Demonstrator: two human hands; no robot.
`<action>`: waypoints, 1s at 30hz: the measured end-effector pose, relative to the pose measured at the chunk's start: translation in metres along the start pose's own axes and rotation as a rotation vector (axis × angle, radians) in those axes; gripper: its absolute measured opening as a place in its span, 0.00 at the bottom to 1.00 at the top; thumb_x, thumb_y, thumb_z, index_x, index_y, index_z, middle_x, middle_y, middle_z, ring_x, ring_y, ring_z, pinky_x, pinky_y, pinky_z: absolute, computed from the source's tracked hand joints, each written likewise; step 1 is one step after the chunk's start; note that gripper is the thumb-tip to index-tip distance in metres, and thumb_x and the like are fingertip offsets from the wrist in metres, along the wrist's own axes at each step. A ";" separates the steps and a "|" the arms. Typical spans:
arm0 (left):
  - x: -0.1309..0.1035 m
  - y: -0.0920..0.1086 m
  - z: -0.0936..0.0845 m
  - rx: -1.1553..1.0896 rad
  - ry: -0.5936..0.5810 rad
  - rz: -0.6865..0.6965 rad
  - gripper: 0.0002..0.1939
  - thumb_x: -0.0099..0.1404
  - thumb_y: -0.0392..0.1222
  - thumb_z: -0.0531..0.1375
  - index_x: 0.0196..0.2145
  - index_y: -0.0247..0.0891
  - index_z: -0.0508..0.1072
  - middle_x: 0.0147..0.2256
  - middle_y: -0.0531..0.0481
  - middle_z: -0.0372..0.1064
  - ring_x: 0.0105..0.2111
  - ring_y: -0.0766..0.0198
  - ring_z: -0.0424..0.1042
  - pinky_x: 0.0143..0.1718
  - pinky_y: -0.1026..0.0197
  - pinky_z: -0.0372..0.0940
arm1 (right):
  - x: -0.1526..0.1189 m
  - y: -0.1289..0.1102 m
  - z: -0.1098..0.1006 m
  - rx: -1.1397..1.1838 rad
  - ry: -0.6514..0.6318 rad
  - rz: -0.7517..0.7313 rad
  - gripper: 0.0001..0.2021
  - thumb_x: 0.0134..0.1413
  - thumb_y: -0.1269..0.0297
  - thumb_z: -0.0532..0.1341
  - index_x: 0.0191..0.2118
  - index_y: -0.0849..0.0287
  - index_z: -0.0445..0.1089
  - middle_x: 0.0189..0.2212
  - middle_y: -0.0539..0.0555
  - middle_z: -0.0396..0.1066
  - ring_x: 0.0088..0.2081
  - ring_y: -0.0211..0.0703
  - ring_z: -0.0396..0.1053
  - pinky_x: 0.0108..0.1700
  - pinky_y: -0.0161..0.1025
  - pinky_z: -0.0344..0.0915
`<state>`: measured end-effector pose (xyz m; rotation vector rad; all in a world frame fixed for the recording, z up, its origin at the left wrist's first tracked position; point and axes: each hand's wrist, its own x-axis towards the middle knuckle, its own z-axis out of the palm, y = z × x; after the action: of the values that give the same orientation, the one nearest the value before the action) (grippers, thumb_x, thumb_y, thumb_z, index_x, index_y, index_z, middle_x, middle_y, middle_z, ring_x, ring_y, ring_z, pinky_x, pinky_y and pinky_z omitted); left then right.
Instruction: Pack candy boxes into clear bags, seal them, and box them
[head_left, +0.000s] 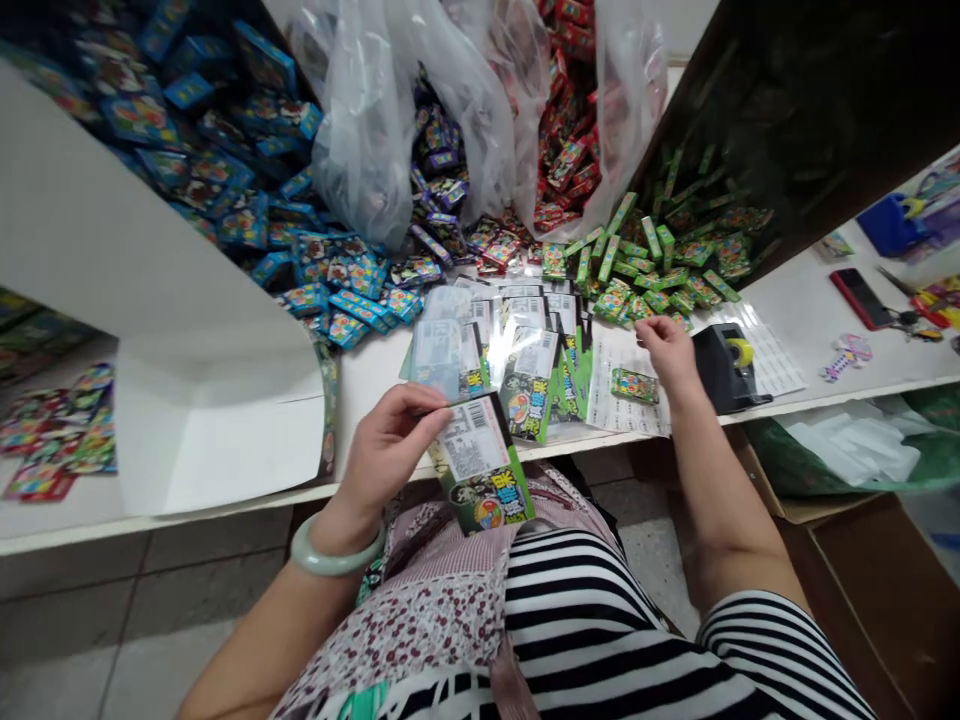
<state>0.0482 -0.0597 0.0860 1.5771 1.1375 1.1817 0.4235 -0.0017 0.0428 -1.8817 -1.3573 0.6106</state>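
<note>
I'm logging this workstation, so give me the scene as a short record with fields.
Left hand: pinches a pouch near a top corner
Right hand: over a white sheet; whether it holds anything is unclear
On sheet: single green packet
Between hands: loose pouches
Behind, left to right: blue packets, purple packets, red packets, green packets
Beside right hand: tape dispenser

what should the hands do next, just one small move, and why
Probably bring the right hand to the small green box on the white sheet and pick it up: the box lies close by that hand, which holds nothing I can make out, while the left hand grips a packet.
</note>
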 end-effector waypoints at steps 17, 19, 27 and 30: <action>-0.012 0.000 0.002 -0.041 -0.094 0.094 0.01 0.66 0.37 0.57 0.35 0.38 0.69 0.31 0.53 0.67 0.33 0.67 0.67 0.35 0.63 0.63 | -0.070 -0.186 0.064 0.130 -0.939 -0.447 0.16 0.52 0.48 0.66 0.29 0.58 0.72 0.27 0.50 0.71 0.32 0.39 0.66 0.38 0.39 0.63; -0.011 -0.002 0.001 -0.056 -0.101 0.097 0.01 0.65 0.36 0.57 0.35 0.38 0.68 0.32 0.53 0.67 0.33 0.67 0.67 0.35 0.63 0.63 | -0.072 -0.187 0.065 0.101 -0.926 -0.444 0.18 0.52 0.45 0.66 0.29 0.58 0.72 0.26 0.50 0.71 0.31 0.39 0.65 0.37 0.39 0.62; -0.012 -0.006 0.012 -0.042 -0.008 0.118 0.10 0.66 0.45 0.64 0.33 0.39 0.67 0.30 0.54 0.66 0.31 0.68 0.66 0.34 0.63 0.64 | -0.071 -0.189 0.068 0.050 -0.911 -0.482 0.15 0.53 0.50 0.65 0.28 0.57 0.70 0.25 0.49 0.69 0.29 0.38 0.65 0.34 0.39 0.60; -0.013 -0.011 0.017 -0.016 0.074 0.137 0.10 0.64 0.43 0.65 0.35 0.40 0.66 0.31 0.54 0.66 0.32 0.69 0.68 0.35 0.63 0.66 | -0.066 -0.183 0.075 0.100 -0.897 -0.431 0.10 0.50 0.58 0.67 0.29 0.57 0.70 0.26 0.49 0.70 0.31 0.39 0.66 0.35 0.38 0.62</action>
<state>0.0610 -0.0712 0.0689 1.6318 1.0777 1.3450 0.2379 -0.0104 0.1362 -1.1697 -2.1481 1.3387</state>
